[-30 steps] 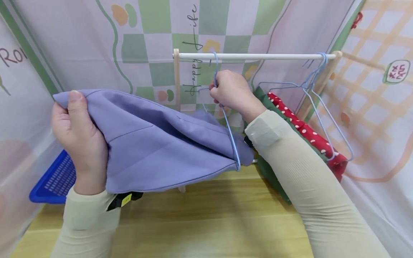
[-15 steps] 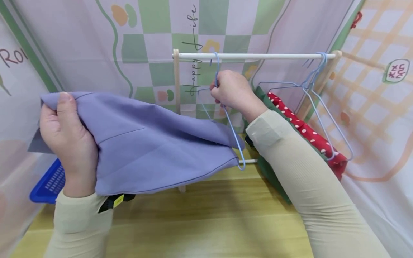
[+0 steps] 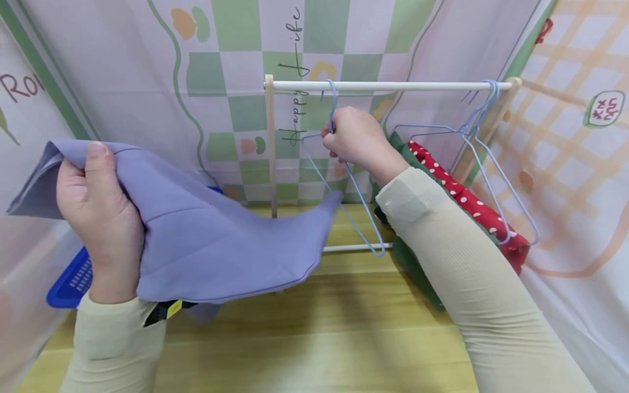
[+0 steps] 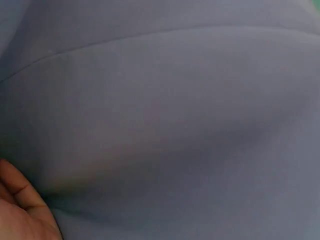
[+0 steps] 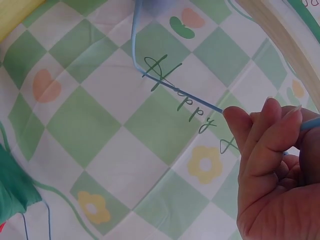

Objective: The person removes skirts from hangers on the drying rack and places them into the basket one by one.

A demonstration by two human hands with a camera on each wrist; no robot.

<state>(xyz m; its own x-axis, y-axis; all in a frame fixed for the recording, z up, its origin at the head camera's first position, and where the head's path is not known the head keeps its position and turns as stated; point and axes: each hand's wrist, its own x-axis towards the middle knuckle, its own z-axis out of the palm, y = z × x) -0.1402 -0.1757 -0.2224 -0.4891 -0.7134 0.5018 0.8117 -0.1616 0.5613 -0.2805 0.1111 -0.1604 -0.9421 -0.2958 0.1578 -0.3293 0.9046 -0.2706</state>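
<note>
A lavender-blue garment (image 3: 211,245) with stitched seams hangs from my left hand (image 3: 100,218), whose thumb and fingers pinch its edge at the left. Its far end is free in the air, apart from the hanger. My right hand (image 3: 361,139) grips a light-blue wire hanger (image 3: 364,202) just below its hook, which is over the rack's top bar (image 3: 393,86). Nothing hangs on that hanger. In the left wrist view the garment (image 4: 175,100) fills nearly everything. Bent fingers of the right hand (image 5: 275,180) hold the hanger wire (image 5: 185,93) in the right wrist view.
At the rack's right end, blue hangers (image 3: 484,180) carry a red polka-dot cloth (image 3: 472,202) and a green cloth (image 3: 413,267). A blue basket (image 3: 69,286) is at the left, partly behind my left arm. Below lies a wood-grain table (image 3: 304,349); a white lower rail (image 3: 351,248) crosses behind.
The garment has slid off the hanger's lower corner as my left hand moved left with it. Its freed end swings left. The right hand stays on the hanger, which has shifted slightly right.
</note>
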